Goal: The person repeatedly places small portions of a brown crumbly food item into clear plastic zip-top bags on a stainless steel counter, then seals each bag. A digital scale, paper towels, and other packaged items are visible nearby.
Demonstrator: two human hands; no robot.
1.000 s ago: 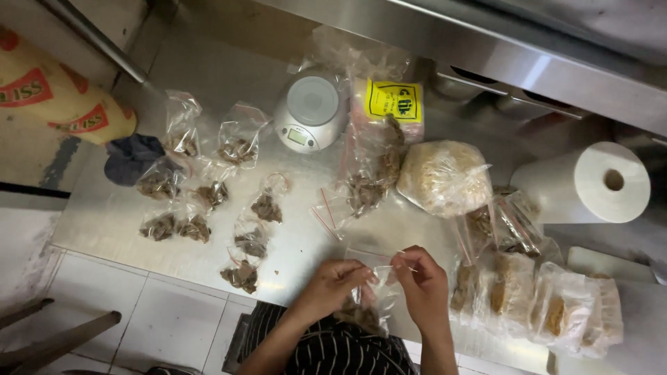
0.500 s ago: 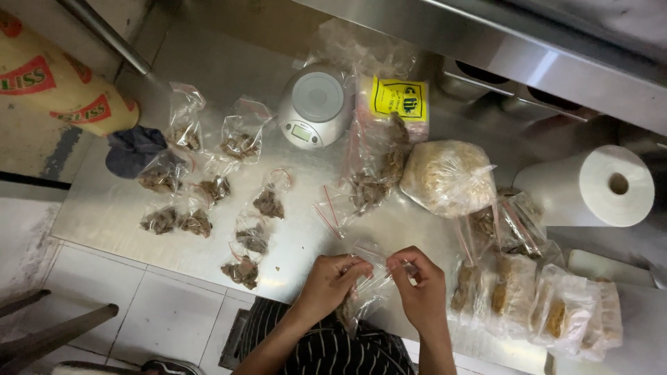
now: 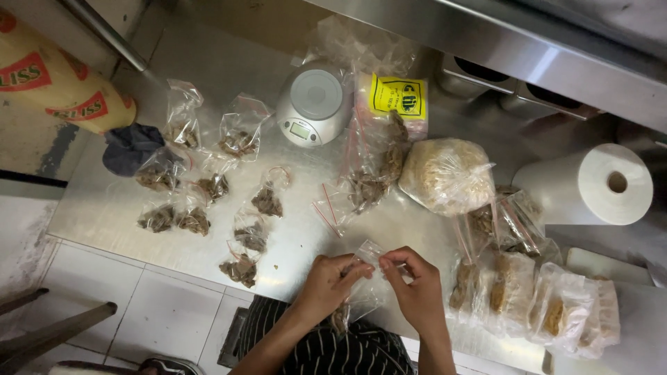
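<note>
**Both hands pinch a small clear bag at the surface's near edge**

The left hand [image 3: 326, 281] and the right hand [image 3: 415, 292] are each closed on the top of a small clear plastic bag [image 3: 361, 288], fingertips pinched together on its upper rim. The bag hangs between them with a little brown material in its bottom; it is held just above the near edge of the steel surface [image 3: 299, 236].

Taking the digital scale [image 3: 314, 104] as landmark: the held bag is well in front of it, toward the person. To the scale's left and front lie many small filled bags [image 3: 250, 236] of the same brown stuff. Just right of the scale is a yellow-labelled packet [image 3: 396, 97], and beyond that a large bag of pale material [image 3: 445, 175]. Far right stands a white paper roll [image 3: 590, 184].
</note>
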